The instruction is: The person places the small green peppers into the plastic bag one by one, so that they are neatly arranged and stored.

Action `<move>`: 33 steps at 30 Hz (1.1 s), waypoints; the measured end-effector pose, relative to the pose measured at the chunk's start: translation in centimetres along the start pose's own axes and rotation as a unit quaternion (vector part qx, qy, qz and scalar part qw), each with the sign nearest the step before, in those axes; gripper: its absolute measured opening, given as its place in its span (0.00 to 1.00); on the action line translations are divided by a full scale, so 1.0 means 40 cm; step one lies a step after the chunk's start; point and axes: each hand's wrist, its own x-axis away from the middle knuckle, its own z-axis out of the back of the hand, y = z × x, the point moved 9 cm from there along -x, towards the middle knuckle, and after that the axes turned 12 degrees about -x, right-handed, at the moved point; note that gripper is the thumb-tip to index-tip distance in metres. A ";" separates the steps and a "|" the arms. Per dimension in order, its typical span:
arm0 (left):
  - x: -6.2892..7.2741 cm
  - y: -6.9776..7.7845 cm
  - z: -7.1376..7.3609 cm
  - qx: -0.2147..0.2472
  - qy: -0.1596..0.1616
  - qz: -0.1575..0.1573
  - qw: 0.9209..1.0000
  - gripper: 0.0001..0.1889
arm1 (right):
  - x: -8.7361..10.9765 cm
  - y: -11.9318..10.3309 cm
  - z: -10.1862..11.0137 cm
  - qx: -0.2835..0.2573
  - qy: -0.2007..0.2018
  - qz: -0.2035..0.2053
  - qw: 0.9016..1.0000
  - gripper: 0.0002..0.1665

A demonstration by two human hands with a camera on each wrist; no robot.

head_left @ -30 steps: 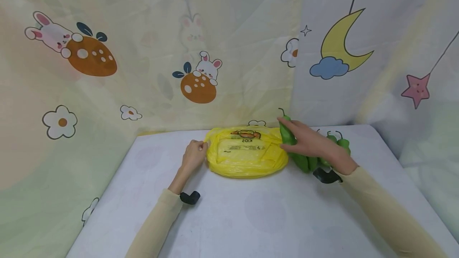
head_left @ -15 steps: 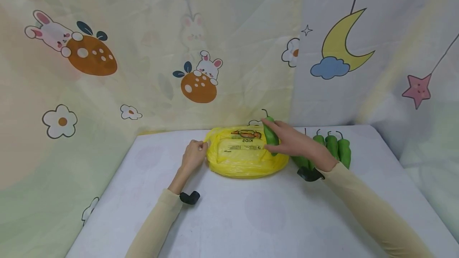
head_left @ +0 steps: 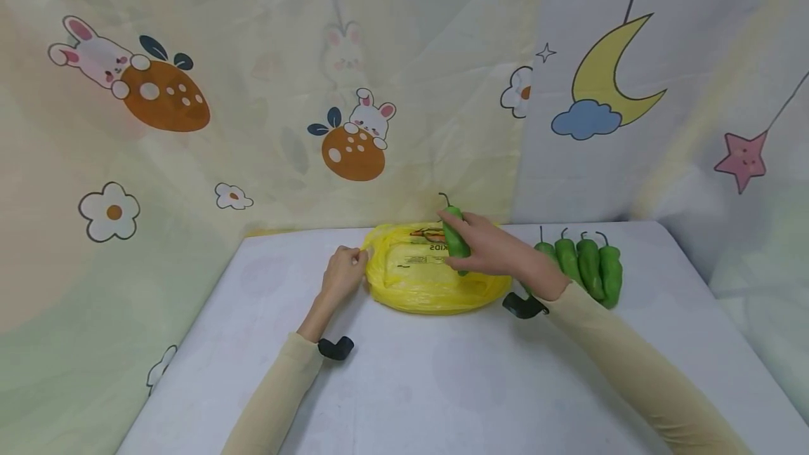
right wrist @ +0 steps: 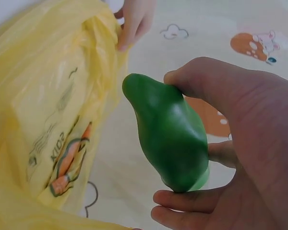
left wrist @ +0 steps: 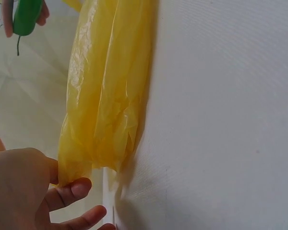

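Table (head_left: 404, 392) and patterned backdrop (head_left: 265, 125) hold steady, bar a slight shift in your head view. Your yellow bag (head_left: 411, 293) stays put too, lying toward the table's far edge with its print facing you. The row of peppers (head_left: 589, 265) to the bag's right shows better than a second ago: four stems are clear now, and the near end of the row is partly behind your right wrist.

Main change: your right hand (head_left: 496, 251) has swung left, from the bag's right end to over its print, bringing one green pepper (head_left: 458, 241) along. Reads as mid-carry: the pepper is away from the row and not in the bag, so the work now sits at the bag. The wrist views show it raised and apart from the plastic. Whether the bag's mouth is open, you can't tell from here.

Hands. Right: part-closed, curved only as far as the pepper's width, thumb on one side and fingers on the other. Left hand (head_left: 344, 272): thumb and index finger closed right down on the bag's left edge, pinching a small bit of plastic; the other fingers sit loose, off the bag. It hasn't shifted. Smallest detail: your pepper's thin stem sticks out free past your fingers, pointing toward the backdrop in the head view.
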 end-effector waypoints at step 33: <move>-0.004 0.002 -0.007 0.000 -0.002 -0.005 1.000 0.21 | -0.140 0.041 -0.215 -0.014 -0.074 -0.112 0.991 0.52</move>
